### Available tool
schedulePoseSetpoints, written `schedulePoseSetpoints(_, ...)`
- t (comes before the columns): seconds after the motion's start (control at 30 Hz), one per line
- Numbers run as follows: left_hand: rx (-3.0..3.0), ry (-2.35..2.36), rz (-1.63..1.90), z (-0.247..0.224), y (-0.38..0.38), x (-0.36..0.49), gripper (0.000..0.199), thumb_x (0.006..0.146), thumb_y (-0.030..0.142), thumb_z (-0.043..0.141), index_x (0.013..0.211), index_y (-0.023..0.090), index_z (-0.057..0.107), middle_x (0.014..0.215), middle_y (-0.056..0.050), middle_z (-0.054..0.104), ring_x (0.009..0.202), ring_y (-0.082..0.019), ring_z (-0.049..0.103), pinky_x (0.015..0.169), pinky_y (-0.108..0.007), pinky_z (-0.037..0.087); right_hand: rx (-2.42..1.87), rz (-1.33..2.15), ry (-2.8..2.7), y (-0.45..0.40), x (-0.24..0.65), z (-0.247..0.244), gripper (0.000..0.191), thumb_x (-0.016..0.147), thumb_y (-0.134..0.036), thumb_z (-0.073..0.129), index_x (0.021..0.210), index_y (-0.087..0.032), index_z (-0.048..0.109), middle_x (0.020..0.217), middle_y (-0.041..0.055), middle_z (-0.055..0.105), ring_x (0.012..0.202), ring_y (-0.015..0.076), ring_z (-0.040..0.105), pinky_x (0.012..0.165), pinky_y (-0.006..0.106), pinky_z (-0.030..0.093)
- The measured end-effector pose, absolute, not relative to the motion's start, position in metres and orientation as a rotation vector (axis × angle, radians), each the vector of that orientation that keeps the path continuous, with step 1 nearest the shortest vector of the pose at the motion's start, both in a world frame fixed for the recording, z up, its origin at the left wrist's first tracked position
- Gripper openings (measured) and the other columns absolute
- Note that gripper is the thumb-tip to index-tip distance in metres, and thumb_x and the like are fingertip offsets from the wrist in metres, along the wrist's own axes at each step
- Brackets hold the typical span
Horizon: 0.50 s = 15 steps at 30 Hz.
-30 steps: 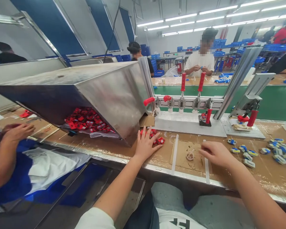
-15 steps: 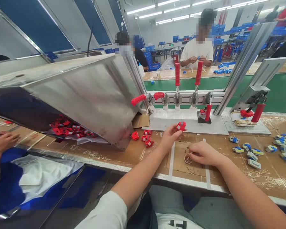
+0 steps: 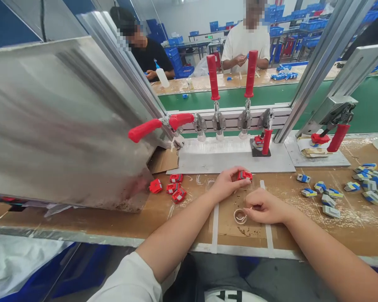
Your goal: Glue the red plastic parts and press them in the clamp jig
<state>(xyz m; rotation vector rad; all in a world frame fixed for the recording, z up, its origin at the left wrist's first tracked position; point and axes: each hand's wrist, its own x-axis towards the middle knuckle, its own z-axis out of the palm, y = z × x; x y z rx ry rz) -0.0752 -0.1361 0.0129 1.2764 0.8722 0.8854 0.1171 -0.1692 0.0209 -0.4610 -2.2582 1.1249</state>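
Note:
My left hand is closed around a small red plastic part with a grey patch, held above the work surface. Just to the right and nearer to me, my right hand is closed in a pinch. Its fingertips meet at the rim of a small round shallow dish; what they hold is too small to make out. Left of my hands lie several similar red parts on the brown tabletop. Behind them stands a row of toggle clamps with red handles, two of them upright.
A large metal chute takes up the left side. Several grey, blue and yellow parts lie on the right. A clamped red part sits on a black block; another clamp stands farther right. Two people work across the green belt.
My view has shifted and come closer to the clamps. My left hand has lowered with the red part and turned it. The right hand stays at the dish.

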Motion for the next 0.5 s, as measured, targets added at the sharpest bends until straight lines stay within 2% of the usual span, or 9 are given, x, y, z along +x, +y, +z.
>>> schedulePoseSetpoints(0.17,1.289,0.956,0.723,0.012,-0.137,-0.075,0.055,0.071,0.042,0.088,0.116,0.016,0.071,0.081,-0.002,0.07,0.058,-0.009,0.053,0.046,-0.019,0.04,-0.632,1.041,-1.735,-0.159,0.132,0.018,0.042,0.093,-0.024,0.057,0.058,-0.022,0.033,0.054,-0.0057,0.031,0.051,0.0106,0.028,0.053,0.028,0.023)
schedulePoseSetpoints(0.27,1.304,0.961,0.679,0.012,-0.136,-0.075,0.053,0.071,0.04,0.088,0.116,0.017,0.071,0.079,-0.001,0.068,0.058,-0.01,0.053,0.045,-0.019,0.044,-0.87,0.927,-1.419,-0.151,0.137,0.016,0.043,0.093,-0.028,0.06,0.057,-0.022,0.037,0.054,-0.005,0.035,0.052,0.0114,0.03,0.053,0.028,0.025)
schedulePoseSetpoints(0.5,1.362,0.982,0.65,0.014,-0.137,-0.074,0.05,0.073,0.038,0.086,0.115,0.018,0.072,0.073,0.002,0.062,0.057,-0.009,0.051,0.044,-0.019,0.044,-1.082,0.93,-1.424,-0.141,0.133,0.013,0.043,0.094,-0.036,0.06,0.058,-0.022,0.04,0.056,-0.0043,0.039,0.056,0.0123,0.034,0.056,0.029,0.028)
